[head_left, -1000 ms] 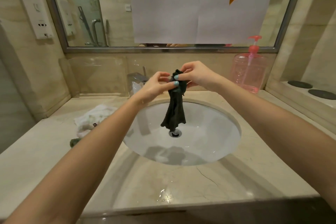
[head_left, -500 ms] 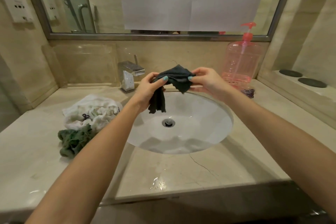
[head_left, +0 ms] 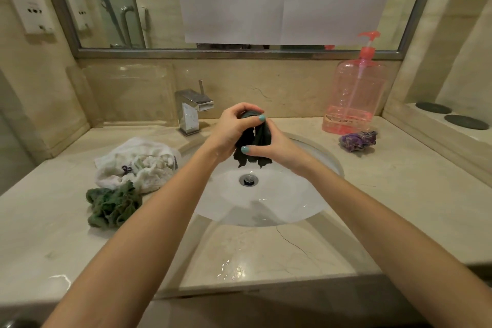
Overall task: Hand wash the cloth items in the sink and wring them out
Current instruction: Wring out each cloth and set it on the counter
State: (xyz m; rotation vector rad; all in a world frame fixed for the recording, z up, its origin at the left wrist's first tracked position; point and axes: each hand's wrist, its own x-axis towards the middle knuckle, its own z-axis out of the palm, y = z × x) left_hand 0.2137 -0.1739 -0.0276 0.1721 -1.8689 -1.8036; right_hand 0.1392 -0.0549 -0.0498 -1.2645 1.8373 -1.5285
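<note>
A dark cloth (head_left: 256, 138) is bunched upright between both my hands above the back of the white sink (head_left: 279, 202). My left hand (head_left: 234, 128) grips its upper part, fingers curled over the top. My right hand (head_left: 271, 146) grips its lower part, thumb across the front. Two short ends of the cloth hang below my hands. The sink basin holds no cloth and its drain (head_left: 248, 180) is open to view.
A white cloth pile (head_left: 138, 165) and a green cloth (head_left: 113, 205) lie on the counter to the left. A purple cloth (head_left: 358, 140) lies at the right by a pink pump bottle (head_left: 354, 93). The faucet (head_left: 191, 110) stands behind the sink's left.
The cloth was hanging long, then was spread between my hands; now it is gathered into a tight bunch, with my hands brought together one above the other.
</note>
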